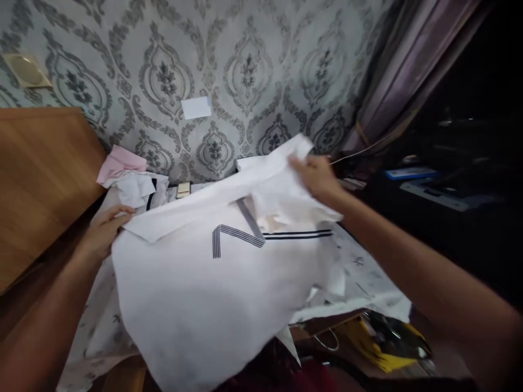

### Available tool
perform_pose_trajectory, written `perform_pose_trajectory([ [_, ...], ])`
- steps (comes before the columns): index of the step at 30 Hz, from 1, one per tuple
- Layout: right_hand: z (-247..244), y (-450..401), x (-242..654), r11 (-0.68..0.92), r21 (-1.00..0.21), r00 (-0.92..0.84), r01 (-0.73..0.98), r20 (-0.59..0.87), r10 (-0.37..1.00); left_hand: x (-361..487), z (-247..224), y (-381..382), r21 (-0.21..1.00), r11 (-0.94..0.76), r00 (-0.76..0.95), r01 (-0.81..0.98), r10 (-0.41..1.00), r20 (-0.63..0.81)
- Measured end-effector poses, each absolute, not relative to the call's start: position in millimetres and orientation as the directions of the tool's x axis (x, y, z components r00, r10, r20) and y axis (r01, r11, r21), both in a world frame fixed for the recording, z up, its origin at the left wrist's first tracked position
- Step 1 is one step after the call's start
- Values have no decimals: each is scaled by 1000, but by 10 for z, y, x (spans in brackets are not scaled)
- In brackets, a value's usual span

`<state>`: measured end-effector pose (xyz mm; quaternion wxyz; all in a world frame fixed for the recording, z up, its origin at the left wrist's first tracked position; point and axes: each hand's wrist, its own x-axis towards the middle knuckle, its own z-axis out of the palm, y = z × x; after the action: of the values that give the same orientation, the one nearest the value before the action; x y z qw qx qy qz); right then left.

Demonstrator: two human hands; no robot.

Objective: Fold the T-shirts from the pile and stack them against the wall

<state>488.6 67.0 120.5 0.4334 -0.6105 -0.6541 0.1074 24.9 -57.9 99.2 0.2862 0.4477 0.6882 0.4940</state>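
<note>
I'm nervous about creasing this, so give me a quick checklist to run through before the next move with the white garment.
1. Left hand holding the white garment at its left edge: ok.
2. Right hand holding its upper right part: ok.
3. Garment lying smooth: not ok, bunched below the right hand.
4. Garment within the near edge of the patterned cover: not ok, it reaches past.
5. Pink cloth clear of both hands: ok.
6. Underside free of creases: cannot tell, hidden.
</note>
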Motion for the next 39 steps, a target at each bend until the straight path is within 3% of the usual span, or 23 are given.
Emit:
perform_pose_trajectory([
  [3, 658, 882, 4679, 129, -569, 73, 812, 318, 945, 30, 416, -412, 877, 254, -472, 409, 881, -35],
  [5, 322, 860, 4656, 151, -508, 4, 848, 291, 957, -102, 125, -428, 833, 246, -430, 495, 903, -11],
  [8, 15, 690, 4726, 333, -407, -292, 851, 160, 943, -211, -110, -554, 713, 86, -220, 696, 971, 97],
  [11, -74, 493, 4773, 501, -390, -561, 772, -49, 826, -166, -201, -669, 537, -181, 147, 824, 983, 106],
  [14, -99, 360, 4719, 564, -301, -620, 769, -134, 773, -13, -259, -705, 401, -333, 328, 854, 941, 84],
  [18, -152, 333, 4623, 552, -243, -583, 797, -74, 809, 161, -244, -627, 324, -263, 244, 909, 965, 99],
  [20, -153, 383, 4616, 512, -311, -546, 801, -28, 837, 173, -172, -551, 352, -180, 158, 919, 983, 90],
  [22, -111, 471, 4631, 409, -486, -498, 773, -63, 865, 133, -82, -478, 436, -120, 111, 892, 993, 48],
  [25, 33, 663, 4631, 126, -778, -434, 616, -201, 878, 50, 2, -431, 569, -153, 224, 808, 973, -56],
  [27, 153, 816, 4580, -28, -884, -394, 467, -236, 888, 34, -10, -448, 569, -245, 349, 785, 934, -80],
  [30, 301, 1049, 4418, -147, -962, -302, 231, -214, 929, 94, -98, -491, 457, -334, 392, 825, 919, -35],
  [33, 355, 1267, 4214, -153, -988, -224, -11, -147, 963, 167, -184, -485, 403, -315, 333, 859, 942, 26],
  [35, 335, 1414, 4093, -111, -988, -182, -111, -90, 979, 167, -208, -433, 449, -269, 276, 852, 960, 51],
  [39, 221, 1772, 3888, -55, -977, -102, -208, -34, 994, 13, -149, -156, 711, -36, -10, 702, 998, 61],
])
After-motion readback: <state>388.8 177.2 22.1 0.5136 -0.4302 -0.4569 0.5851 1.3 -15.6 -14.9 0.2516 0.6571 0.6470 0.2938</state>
